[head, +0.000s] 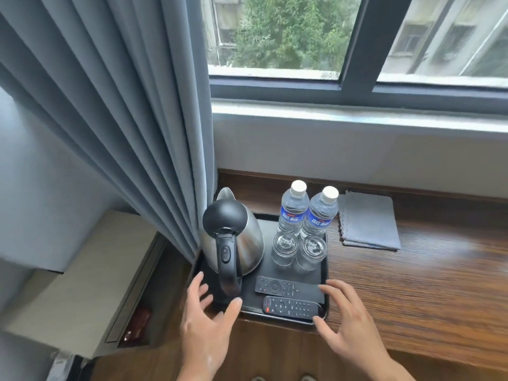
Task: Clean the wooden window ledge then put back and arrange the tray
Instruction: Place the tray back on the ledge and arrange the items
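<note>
A black tray (275,314) rests on the left end of the wooden window ledge (412,284). On it stand a steel kettle (233,237) with a black lid and handle, two water bottles (308,213), two upturned glasses (298,250) and two black remotes (288,296). My left hand (206,320) hovers at the tray's front left corner, fingers spread, holding nothing. At the front right corner my right hand (349,323) is spread the same way, its fingertips near or on the rim. A folded grey cloth (368,220) lies on the ledge to the right of the bottles.
A grey curtain (123,119) hangs at the left and brushes the kettle and the tray's left edge. Behind the ledge rise a white wall and the window (357,45). A beige cabinet (82,284) stands lower left.
</note>
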A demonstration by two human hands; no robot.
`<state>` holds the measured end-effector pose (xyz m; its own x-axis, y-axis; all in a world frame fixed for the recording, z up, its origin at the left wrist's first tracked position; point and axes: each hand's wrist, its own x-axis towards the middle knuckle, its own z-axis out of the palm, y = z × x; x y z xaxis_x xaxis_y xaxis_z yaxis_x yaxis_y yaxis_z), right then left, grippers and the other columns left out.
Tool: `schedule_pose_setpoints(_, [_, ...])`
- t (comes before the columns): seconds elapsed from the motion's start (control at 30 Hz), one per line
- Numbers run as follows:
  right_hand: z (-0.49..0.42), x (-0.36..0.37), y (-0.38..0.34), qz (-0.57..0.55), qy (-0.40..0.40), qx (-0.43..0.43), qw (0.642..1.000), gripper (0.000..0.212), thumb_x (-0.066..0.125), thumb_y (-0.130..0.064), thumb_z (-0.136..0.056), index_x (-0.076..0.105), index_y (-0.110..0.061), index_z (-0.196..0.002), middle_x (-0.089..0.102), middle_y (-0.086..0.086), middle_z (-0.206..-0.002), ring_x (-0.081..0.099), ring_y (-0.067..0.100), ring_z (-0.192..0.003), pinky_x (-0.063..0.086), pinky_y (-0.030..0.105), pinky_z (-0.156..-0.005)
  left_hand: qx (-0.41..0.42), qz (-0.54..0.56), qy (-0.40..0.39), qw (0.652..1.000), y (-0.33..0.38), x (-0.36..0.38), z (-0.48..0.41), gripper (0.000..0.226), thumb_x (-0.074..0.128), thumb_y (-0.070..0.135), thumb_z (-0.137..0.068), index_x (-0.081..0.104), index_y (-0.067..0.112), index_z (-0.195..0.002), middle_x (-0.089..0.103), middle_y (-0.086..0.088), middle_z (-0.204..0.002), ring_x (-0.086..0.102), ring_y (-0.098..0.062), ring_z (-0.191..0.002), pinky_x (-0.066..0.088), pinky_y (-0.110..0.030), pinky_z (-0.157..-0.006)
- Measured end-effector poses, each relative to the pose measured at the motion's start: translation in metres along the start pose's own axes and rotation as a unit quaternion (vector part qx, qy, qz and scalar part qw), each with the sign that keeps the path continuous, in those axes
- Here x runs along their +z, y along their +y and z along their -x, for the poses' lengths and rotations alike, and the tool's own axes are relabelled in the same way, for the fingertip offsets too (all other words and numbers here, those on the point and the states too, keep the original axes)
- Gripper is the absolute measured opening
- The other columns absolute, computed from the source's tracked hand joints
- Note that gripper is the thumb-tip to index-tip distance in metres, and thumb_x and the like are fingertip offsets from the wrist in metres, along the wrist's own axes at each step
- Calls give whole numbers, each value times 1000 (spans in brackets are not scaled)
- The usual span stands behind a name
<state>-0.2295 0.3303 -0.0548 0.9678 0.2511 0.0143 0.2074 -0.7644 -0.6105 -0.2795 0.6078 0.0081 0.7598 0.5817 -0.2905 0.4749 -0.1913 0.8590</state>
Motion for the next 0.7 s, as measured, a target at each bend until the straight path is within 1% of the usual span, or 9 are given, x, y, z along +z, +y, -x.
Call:
schedule_pose_setpoints(0.1, [-4, -1, -23, -23, 4, -10, 1000, 57, 64, -52, -75, 59, -34, -128, 46, -19, -136, 51, 5, -124, 49, 35, -102, 55, -12, -12, 998, 21, 3, 0, 91, 88, 15, -75, 40, 30, -151, 54, 1, -140, 58, -17, -121, 38, 7, -71])
schedule_pose_setpoints(0.2, [-9, -4, -36, -29, 13, -21, 999, 56, 65, -51, -75, 59, -35, -129, 46, -21, -136, 50, 2, -126, 45, 30, -104, 91, -38, -23, 995, 29, 9, -4, 99, 84, 27, -80, 23, 43, -155, 45, 10, -149, 57, -12, -120, 34, 7, -81])
schedule_pose_setpoints(0.27, [-10, -5, -40, -27, 13, -28, 999, 57, 65, -51, -75, 58, -36, -129, 46, -21, -135, 47, -2, -128, 43, 26, -105, 111, -58, -29, 992, 30, 10, -8, 98, 78, 31, -85, 11, 58, -151, 36, 22, -149, 55, -14, -127, 36, -7, -103])
schedule_pose_setpoints(0.33, [-10, -7, -41, -30, 15, -33, 999, 56, 65, -50, -75, 58, -36, -130, 46, -21, -136, 46, -3, -128, 41, 23, -105, 129, -72, -30, 989, 29, 10, -12, 97, 74, 30, -87, 7, 69, -145, 33, 27, -149, 52, -19, -133, 38, -33, -116])
schedule_pose_setpoints(0.37, [-10, -8, -41, -31, 17, -35, 999, 56, 66, -49, -75, 58, -36, -130, 47, -21, -136, 46, -3, -129, 40, 22, -106, 129, -77, -31, 988, 30, 10, -14, 97, 73, 28, -88, 6, 71, -143, 35, 25, -151, 52, -20, -133, 39, -38, -116])
schedule_pose_setpoints(0.47, [-11, -10, -44, -25, 10, -41, 999, 58, 66, -49, -76, 57, -37, -132, 45, -24, -140, 44, -3, -132, 37, 21, -108, 126, -90, -32, 987, 33, 7, -18, 96, 71, 25, -89, 6, 71, -142, 42, 13, -156, 53, -24, -128, 40, -39, -114])
schedule_pose_setpoints(0.53, [-15, -10, -49, -22, 6, -48, 999, 59, 66, -49, -77, 56, -37, -134, 44, -25, -142, 42, -4, -134, 37, 21, -109, 140, -100, -32, 985, 34, 4, -23, 95, 71, 22, -89, 8, 66, -145, 41, 15, -155, 52, -23, -130, 40, -38, -113])
schedule_pose_setpoints(0.63, [-22, -8, -59, -27, 0, -50, 998, 60, 66, -48, -78, 55, -38, -136, 42, -24, -144, 42, -4, -135, 36, 21, -108, 153, -97, -45, 982, 34, -1, -32, 94, 71, 19, -89, 12, 63, -147, 36, 25, -150, 44, -14, -140, 37, -38, -116])
schedule_pose_setpoints(0.7, [-25, -6, -64, -29, -5, -52, 998, 60, 66, -48, -79, 53, -39, -137, 41, -25, -145, 41, -5, -135, 34, 19, -109, 155, -97, -53, 982, 34, -3, -38, 94, 71, 19, -89, 13, 64, -147, 37, 23, -152, 41, -12, -142, 35, -37, -118])
